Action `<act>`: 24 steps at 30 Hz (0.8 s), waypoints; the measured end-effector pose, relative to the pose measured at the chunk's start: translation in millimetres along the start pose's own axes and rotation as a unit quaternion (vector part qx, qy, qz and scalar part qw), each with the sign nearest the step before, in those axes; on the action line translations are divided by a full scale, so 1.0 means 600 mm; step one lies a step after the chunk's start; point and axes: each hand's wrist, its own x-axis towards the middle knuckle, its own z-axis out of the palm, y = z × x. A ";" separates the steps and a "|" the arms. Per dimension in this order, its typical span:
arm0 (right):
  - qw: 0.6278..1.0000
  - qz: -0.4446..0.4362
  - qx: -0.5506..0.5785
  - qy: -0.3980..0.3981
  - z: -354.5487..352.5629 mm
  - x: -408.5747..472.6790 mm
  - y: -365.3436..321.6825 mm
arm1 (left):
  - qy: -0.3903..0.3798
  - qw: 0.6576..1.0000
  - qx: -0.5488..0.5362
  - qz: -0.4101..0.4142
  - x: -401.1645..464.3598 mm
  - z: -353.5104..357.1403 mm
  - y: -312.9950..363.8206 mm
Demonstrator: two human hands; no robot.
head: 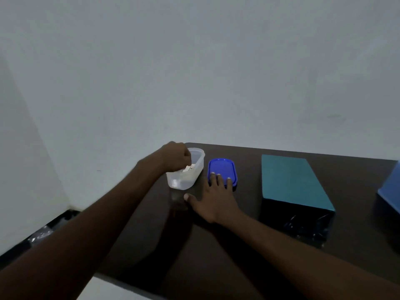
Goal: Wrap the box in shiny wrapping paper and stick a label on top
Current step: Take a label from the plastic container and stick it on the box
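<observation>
The box (290, 180) stands at the right of the dark table (216, 245), wrapped in shiny teal paper, its near end dark and crinkled. A clear plastic tub (194, 169) sits at the table's far left corner. My left hand (176, 158) reaches into the tub, fingers curled down onto a small white label (188, 168) inside. Its blue lid (221, 168) lies flat just right of the tub. My right hand (213, 195) rests flat with straight fingers, fingertips on the lid's near edge.
Another blue box (389, 189) shows at the right edge of the frame. A plain wall rises behind the table. Left of the table, dark clutter (43, 232) lies on the floor by the wall.
</observation>
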 end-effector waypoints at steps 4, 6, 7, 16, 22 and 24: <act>1.000 -0.004 -0.007 0.000 0.002 0.002 0.002 | -0.029 0.998 -0.050 -0.018 0.050 0.005 -0.006; 1.000 -0.010 0.001 0.008 0.004 0.001 0.003 | -0.077 0.996 -0.006 -0.035 0.070 0.024 0.000; 1.000 -0.013 0.003 0.010 0.004 0.002 0.004 | -0.091 0.994 0.032 -0.041 0.076 0.032 0.004; 1.000 -0.018 0.006 0.014 0.004 0.001 0.003 | -0.062 0.987 0.135 -0.054 0.099 0.052 0.008; 1.000 -0.013 0.009 0.010 0.002 0.003 0.003 | 0.039 0.995 0.093 -0.014 0.092 0.033 0.001; 1.000 -0.012 0.007 0.001 -0.001 0.004 0.003 | 0.039 0.999 0.022 -0.022 0.091 0.020 -0.002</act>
